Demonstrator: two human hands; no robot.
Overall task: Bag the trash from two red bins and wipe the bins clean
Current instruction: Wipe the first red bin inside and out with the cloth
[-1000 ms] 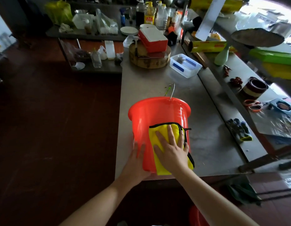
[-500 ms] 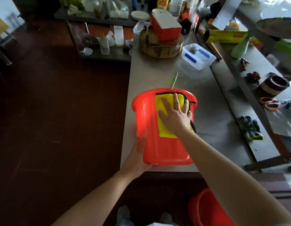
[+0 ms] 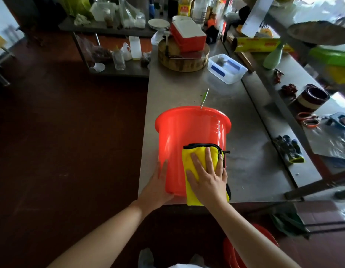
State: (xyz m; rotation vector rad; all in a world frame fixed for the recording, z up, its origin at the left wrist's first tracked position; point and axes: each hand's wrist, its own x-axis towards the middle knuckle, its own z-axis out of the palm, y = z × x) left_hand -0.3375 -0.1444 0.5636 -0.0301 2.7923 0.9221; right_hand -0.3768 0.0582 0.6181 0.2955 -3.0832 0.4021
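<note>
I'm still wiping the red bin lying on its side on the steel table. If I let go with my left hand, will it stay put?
Probably not. The red bin lies on its round wall, so it may roll; the left hand bracing its base seems to stop that. It looks like thin empty plastic, likely light, and could slide on the smooth steel table under the yellow cloth.

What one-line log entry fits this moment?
step: wiping bin outside | right hand: flat on cloth, low on bin | left hand: steadying bin base | bin: upside down on table

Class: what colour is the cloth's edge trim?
Black trim on a yellow cloth; head view.
</note>
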